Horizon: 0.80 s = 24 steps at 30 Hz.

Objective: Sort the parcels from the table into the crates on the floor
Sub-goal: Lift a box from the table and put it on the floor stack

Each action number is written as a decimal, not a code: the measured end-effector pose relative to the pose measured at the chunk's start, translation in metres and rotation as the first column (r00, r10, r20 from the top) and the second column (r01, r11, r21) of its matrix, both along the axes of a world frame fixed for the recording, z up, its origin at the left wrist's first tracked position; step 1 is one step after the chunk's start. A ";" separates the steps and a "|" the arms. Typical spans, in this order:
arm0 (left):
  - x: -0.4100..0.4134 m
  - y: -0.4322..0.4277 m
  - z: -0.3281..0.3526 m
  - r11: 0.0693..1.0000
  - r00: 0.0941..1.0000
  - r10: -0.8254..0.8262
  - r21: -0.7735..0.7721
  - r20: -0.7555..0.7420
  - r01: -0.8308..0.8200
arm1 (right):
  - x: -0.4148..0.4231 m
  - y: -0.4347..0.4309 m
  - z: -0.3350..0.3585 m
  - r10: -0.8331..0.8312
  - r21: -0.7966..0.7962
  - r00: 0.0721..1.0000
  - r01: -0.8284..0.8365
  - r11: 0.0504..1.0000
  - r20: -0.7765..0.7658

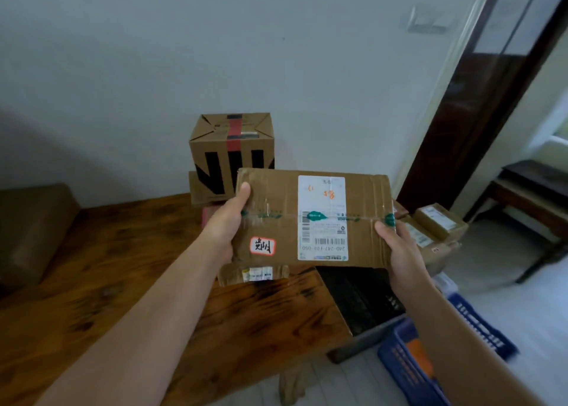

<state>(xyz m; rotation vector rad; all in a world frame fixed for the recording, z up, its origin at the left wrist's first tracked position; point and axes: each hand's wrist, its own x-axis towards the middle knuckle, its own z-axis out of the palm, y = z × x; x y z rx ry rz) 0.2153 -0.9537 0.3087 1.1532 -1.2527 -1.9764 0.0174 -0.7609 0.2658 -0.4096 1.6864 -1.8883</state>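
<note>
Sorting looks midway: left hand [226,224] and right hand [399,246], fingers clamped on its ends, hold a parcel [276,221] above the table [123,267] at its right end, boxes [232,147] stand unsorted at its back, and a crate [405,359] sits on the floor to its right.

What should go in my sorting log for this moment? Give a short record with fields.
held item: flat cardboard parcel, white shipping label facing up
left hand: grips the parcel's left edge, thumb on top
right hand: grips its right edge
position: held above the wooden table
on table: tall box stacked on a flatter box
floor: blue crate at lower right
beyond the table's right end: small parcels, piled
</note>
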 end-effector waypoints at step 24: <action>-0.308 0.293 -0.105 0.935 0.922 -0.313 -0.094 0.229 0.341 | -0.197 0.359 -0.079 -0.296 0.268 0.955 0.277 0.923 0.032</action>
